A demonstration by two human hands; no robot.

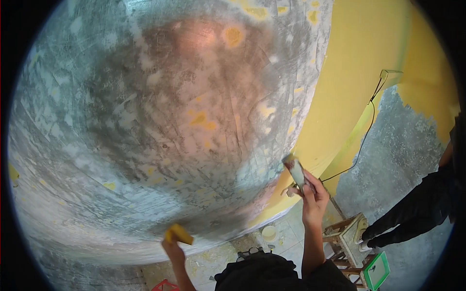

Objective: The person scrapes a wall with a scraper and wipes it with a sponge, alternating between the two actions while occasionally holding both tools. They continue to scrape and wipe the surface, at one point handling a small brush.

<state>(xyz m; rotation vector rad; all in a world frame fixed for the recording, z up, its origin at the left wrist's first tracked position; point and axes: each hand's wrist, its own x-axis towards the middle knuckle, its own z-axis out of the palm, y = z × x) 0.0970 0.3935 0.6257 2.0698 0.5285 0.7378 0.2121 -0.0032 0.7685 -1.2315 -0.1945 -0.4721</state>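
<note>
Yellow block point(178, 234) half-hidden in left hand point(173, 250), wall point(145, 121) blurred.

One head-worn fisheye view faces the scraped wall point(160, 121) closely

Looks like a room under renovation, mid-way through wall work. Scraped grey plaster wall point(145, 121) with flecks of old yellow paint filling the left and centre; yellow paint point(359, 58) still covering the far right part. Loose cable point(370, 121) hanging down the wall. Paint-spattered wooden stool point(347, 233) and what may be a green tray point(376, 271) on the dusty floor point(218, 262), lower right.
</note>
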